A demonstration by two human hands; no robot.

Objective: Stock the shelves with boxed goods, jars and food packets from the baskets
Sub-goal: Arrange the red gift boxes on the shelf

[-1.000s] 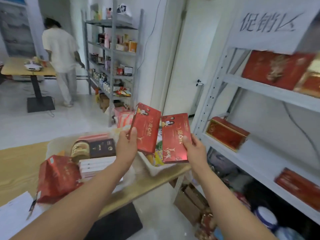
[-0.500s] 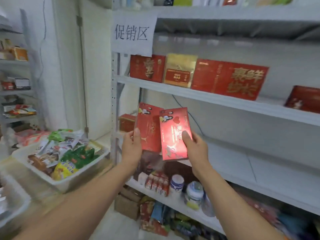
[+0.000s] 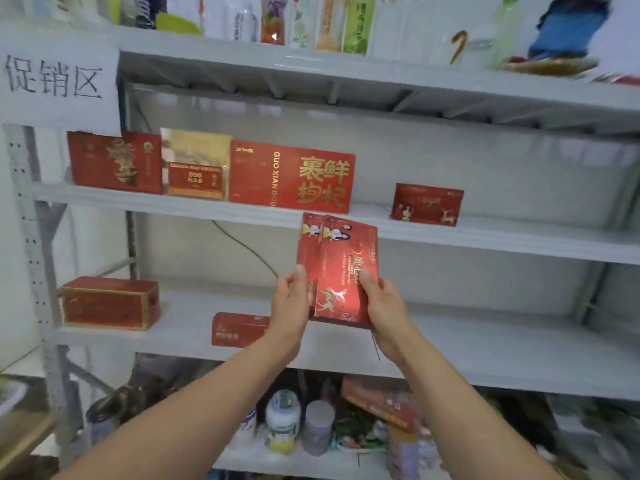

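Our red boxes (image 3: 346, 271) look like glossy card with shiny gold print. We see smooth, matt painted metal shelves (image 3: 485, 237) and, toward ten o'clock, a matt paper sign (image 3: 59, 84) and, nearer in, a shiny gold foil pouch (image 3: 195, 150).

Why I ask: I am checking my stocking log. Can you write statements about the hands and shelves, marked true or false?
1. The left hand and the right hand each hold a red box. True: the left holds the rear red box, the right the front red box.
2. The two held boxes are apart. False: they overlap, the front one covering much of the rear one.
3. A small red box stands alone on the shelf right of the GUO XIAN box. True.
4. The GUO XIAN box lies flat. False: it stands upright, beside a gold packet.
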